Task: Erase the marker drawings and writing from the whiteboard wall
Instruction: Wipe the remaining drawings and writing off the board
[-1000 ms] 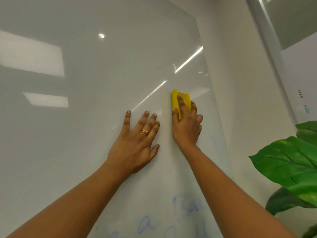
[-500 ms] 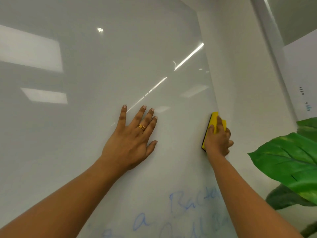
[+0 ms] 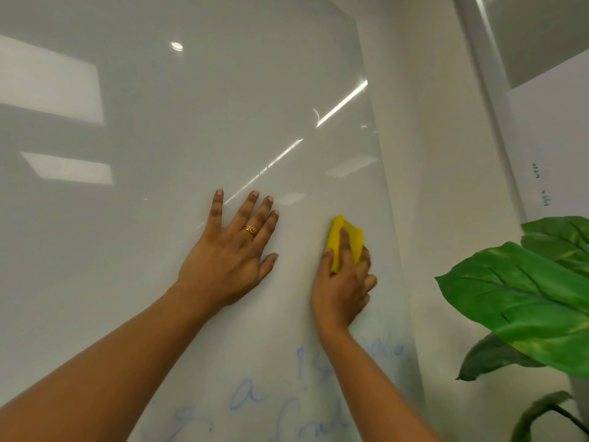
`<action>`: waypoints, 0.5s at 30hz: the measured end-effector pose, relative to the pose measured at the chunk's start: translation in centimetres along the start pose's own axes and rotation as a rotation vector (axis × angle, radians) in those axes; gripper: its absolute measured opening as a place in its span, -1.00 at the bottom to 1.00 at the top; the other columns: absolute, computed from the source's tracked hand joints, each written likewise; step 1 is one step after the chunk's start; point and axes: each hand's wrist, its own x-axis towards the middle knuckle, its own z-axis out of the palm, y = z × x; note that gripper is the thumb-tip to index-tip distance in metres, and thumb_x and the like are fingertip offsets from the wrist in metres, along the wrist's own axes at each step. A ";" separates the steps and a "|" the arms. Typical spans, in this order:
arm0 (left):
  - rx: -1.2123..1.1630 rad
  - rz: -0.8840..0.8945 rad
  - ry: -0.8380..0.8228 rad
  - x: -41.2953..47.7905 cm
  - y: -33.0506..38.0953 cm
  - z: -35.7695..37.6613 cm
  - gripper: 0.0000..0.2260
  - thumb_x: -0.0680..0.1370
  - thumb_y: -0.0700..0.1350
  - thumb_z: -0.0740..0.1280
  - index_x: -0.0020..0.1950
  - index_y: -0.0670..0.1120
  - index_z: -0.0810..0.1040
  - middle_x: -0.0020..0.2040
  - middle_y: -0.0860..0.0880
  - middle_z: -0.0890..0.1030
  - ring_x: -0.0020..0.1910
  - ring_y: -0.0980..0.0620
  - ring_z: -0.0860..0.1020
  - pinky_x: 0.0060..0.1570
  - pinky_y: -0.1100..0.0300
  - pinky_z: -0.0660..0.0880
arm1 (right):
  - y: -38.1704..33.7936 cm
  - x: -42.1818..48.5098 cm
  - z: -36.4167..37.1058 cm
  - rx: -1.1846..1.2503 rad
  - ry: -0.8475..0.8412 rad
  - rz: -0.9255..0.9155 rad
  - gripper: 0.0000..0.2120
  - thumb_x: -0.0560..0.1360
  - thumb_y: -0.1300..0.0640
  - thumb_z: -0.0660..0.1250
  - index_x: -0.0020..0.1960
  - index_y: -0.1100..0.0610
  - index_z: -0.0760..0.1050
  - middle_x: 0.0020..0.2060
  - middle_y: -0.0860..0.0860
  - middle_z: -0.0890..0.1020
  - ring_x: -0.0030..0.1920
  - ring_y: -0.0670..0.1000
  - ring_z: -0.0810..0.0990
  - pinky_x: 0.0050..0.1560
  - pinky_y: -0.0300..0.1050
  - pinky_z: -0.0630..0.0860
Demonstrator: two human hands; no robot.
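Right hand (image 3: pixel 342 282) clamped on yellow eraser (image 3: pixel 345 239), pressed to whiteboard wall (image 3: pixel 191 106), frame centre-right. Left hand (image 3: pixel 231 253) spread flat, bracing. Blue writing (image 3: pixel 245 398) remains lower centre. Advice: firm flat pressure, overlapping downward strokes, avoid plant leaf (image 3: pixel 522 301).

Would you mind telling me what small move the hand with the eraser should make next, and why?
Probably sweep the yellow eraser, gripped by the right hand, downward: the blue writing lies below it, unerased, while the whiteboard around and above looks clean. The left hand rests flat on the board.
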 end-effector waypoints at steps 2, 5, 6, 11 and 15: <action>-0.004 0.000 -0.003 0.0 0.1 -0.1 -0.42 0.56 0.12 -0.03 0.41 -0.23 0.36 0.42 -0.22 0.35 0.42 -0.21 0.30 0.33 -0.33 0.04 | -0.8 -2.1 0.4 -0.003 0.012 -0.149 -0.60 0.58 -0.08 0.08 0.41 -0.28 0.20 0.44 -0.02 0.24 0.17 0.11 0.35 0.09 0.00 0.32; -0.002 -0.001 -0.008 0.0 0.1 -0.2 -0.42 0.57 0.13 -0.05 0.42 -0.23 0.34 0.43 -0.22 0.33 0.43 -0.21 0.28 0.34 -0.33 0.03 | -1.0 -3.5 0.5 -0.014 0.048 -0.347 -0.58 0.52 -0.11 0.07 0.37 -0.22 0.30 0.33 0.04 0.42 -0.05 0.10 0.48 -0.16 -0.08 0.39; -0.003 -0.001 -0.009 -0.1 0.1 -0.2 -0.42 0.57 0.13 -0.05 0.42 -0.23 0.34 0.43 -0.22 0.33 0.43 -0.21 0.28 0.34 -0.33 0.03 | -0.6 -3.4 0.4 -0.022 0.050 -0.380 -0.58 0.52 -0.10 0.07 0.37 -0.22 0.30 0.31 0.05 0.45 -0.08 0.10 0.49 -0.20 -0.10 0.42; 0.003 0.002 -0.008 -0.1 0.1 -0.1 -0.43 0.57 0.12 -0.04 0.42 -0.23 0.34 0.43 -0.22 0.34 0.43 -0.21 0.28 0.35 -0.32 0.00 | 2.1 -1.0 -0.5 -0.052 0.042 -0.351 -0.57 0.52 -0.16 0.02 0.38 -0.23 0.28 0.35 0.04 0.40 -0.03 0.14 0.46 -0.13 0.01 0.48; 0.010 0.003 0.001 -0.2 0.1 0.0 -0.43 0.57 0.11 -0.03 0.42 -0.23 0.34 0.43 -0.22 0.33 0.43 -0.21 0.28 0.34 -0.33 0.02 | 5.9 2.4 -1.5 -0.113 0.012 -0.110 -0.60 0.59 -0.07 0.09 0.42 -0.22 0.20 0.43 0.01 0.26 0.16 0.20 0.36 0.03 0.07 0.41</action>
